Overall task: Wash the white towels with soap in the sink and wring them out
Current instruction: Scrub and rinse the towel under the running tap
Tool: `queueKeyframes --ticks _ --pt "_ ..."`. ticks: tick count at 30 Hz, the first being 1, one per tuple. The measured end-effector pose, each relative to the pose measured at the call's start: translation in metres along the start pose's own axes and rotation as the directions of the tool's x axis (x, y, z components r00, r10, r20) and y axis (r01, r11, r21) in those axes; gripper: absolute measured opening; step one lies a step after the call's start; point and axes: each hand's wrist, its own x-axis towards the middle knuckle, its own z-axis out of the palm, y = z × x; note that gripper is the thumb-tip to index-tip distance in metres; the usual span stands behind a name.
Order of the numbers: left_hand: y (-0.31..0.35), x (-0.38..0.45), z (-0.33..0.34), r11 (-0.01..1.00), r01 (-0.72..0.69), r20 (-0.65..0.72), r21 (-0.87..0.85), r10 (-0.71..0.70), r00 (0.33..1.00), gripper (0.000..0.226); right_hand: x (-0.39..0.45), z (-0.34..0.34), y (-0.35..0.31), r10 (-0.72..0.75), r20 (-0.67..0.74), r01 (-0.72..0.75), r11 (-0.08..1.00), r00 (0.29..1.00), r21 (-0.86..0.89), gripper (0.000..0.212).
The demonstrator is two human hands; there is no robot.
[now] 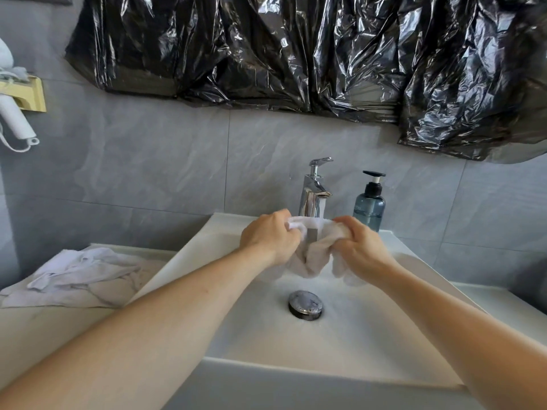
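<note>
Grey marbled wall tiles (154, 161) back a white rectangular sink (340, 344), and crinkled black plastic sheeting (296, 54) is draped across the wall above it. At the rear rim stands a chrome faucet (314, 187), with a blue-grey pump soap bottle (369, 207) just beside it on the right. A chrome drain plug (305, 304) sits in the basin floor.

Held over the basin in front of the faucet is a white towel (313, 255), bunched into a rope-like bundle. Its long axis runs roughly side to side between the two hands, and its loose middle and right end sag downward toward the basin. Water on it cannot be made out clearly.

Left hand (270, 239) has its grip closed tight around the towel's left end, fingers curled over the cloth, knuckles up. Right hand (359, 247) likewise has its grip clenched on the right part of the towel, with a fold of fabric hanging out below the palm. Both forearms reach in from the lower corners.

On the surface (59, 327) left of the sink lies a second white towel (80, 269), crumpled and spread flat, well apart from the hands. A white hair dryer (13, 113) hangs in a holder at the left edge.
</note>
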Motion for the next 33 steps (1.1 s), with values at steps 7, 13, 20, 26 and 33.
queueKeyframes --ticks 7,13,20,26,33 --pt "-0.007 0.002 -0.011 0.999 0.003 0.054 0.036 -0.005 0.999 0.026 0.002 -0.002 0.005 0.056 0.021 -0.056 0.998 0.998 -0.006 0.051" --pt "-0.018 0.001 -0.010 0.995 0.093 0.147 0.038 -0.098 0.984 0.033 0.002 0.001 0.010 0.111 0.113 -0.111 0.994 0.987 -0.002 0.031" --pt "-0.007 -0.006 -0.011 0.998 -0.051 0.378 0.046 0.030 0.925 0.033 -0.004 -0.007 0.012 0.072 0.305 -0.067 0.997 0.950 -0.027 0.032" --pt "-0.010 -0.008 0.007 0.945 -0.145 0.631 0.294 -0.078 0.772 0.031 -0.017 0.005 -0.003 0.223 0.538 0.045 0.897 0.813 -0.439 0.067" --pt "-0.006 0.001 0.007 0.995 0.014 0.328 0.101 -0.047 0.944 0.035 -0.001 0.012 0.007 0.073 0.256 -0.036 0.988 0.964 -0.148 0.026"
